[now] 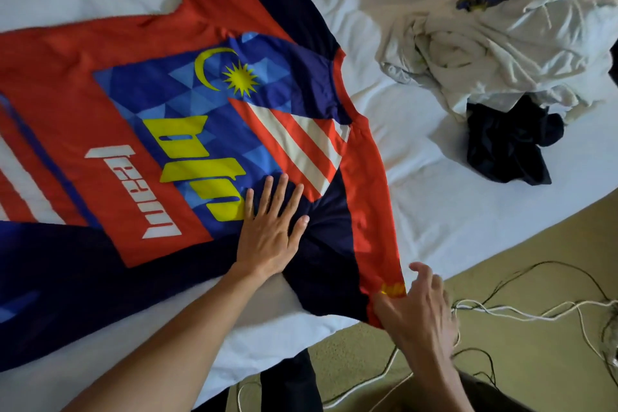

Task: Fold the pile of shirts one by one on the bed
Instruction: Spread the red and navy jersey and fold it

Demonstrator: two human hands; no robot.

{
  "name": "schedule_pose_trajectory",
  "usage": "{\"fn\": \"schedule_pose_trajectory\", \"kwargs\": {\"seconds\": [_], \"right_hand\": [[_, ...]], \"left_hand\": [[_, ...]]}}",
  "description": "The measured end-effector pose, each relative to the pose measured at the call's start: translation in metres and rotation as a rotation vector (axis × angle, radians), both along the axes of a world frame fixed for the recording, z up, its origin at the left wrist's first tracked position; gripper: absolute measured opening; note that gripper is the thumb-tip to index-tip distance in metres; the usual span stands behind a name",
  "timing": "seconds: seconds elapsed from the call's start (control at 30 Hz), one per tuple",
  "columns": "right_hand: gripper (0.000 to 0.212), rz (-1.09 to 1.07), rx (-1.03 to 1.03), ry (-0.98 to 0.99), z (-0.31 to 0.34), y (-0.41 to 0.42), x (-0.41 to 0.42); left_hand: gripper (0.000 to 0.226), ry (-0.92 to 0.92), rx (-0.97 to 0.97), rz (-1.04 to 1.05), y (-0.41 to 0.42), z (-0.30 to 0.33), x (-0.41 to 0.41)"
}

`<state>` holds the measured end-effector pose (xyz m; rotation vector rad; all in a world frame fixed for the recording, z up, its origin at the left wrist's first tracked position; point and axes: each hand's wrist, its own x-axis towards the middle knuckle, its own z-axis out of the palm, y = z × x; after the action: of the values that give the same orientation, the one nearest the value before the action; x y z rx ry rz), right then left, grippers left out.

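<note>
A red and navy jersey [110, 43] with a flag print and yellow lettering lies spread flat across the white bed [418, 150]. My left hand [271, 231] presses flat on its navy side panel, fingers straight and spread. My right hand [418, 308] pinches the red sleeve end at the bed's near edge, where a yellow patch shows. A pile of crumpled shirts [495, 43], mostly white with a dark navy one [508, 147] at its front, sits on the bed at the upper right.
The bed's edge runs diagonally from the lower middle to the right. Beyond it is beige carpet [535, 261] with tangled black and white cables [521, 308]. A dark garment hangs below the bed edge at the bottom centre.
</note>
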<state>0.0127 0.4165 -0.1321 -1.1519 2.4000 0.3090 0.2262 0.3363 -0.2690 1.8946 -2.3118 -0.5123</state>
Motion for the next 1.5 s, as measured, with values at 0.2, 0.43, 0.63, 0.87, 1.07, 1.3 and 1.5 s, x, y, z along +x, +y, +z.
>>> {"fn": "schedule_pose_trajectory", "kwargs": {"seconds": [0.2, 0.43, 0.63, 0.87, 1.07, 1.3, 1.5], "right_hand": [[0.064, 0.476, -0.505, -0.496, -0.041, -0.056, 0.086], [0.064, 0.639, -0.334, -0.169, -0.110, -0.055, 0.123], [0.060, 1.147, -0.347, -0.416, -0.111, -0.045, 0.214], [0.066, 1.221, -0.309, -0.240, -0.130, -0.037, 0.231], [0.066, 1.227, -0.314, -0.217, -0.127, -0.037, 0.230], [0.061, 1.112, -0.286, -0.344, -0.119, -0.032, 0.229], [0.083, 1.033, -0.473, -0.349, -0.083, 0.005, 0.171]], "left_hand": [[0.056, 0.004, 0.015, 0.071, 0.013, 0.003, 0.015], [0.060, -0.052, -0.039, 0.407, 0.050, 0.011, 0.076], [0.060, -0.105, 0.020, 0.597, 0.090, 0.019, 0.160], [0.071, -0.232, 0.042, 1.161, 0.174, 0.021, 0.287], [0.060, -0.159, 0.000, 0.463, 0.154, 0.022, 0.251], [0.070, -0.249, 0.053, 0.864, 0.197, 0.028, 0.302], [0.074, 0.099, -0.217, 0.168, 0.134, 0.052, 0.176]]}}
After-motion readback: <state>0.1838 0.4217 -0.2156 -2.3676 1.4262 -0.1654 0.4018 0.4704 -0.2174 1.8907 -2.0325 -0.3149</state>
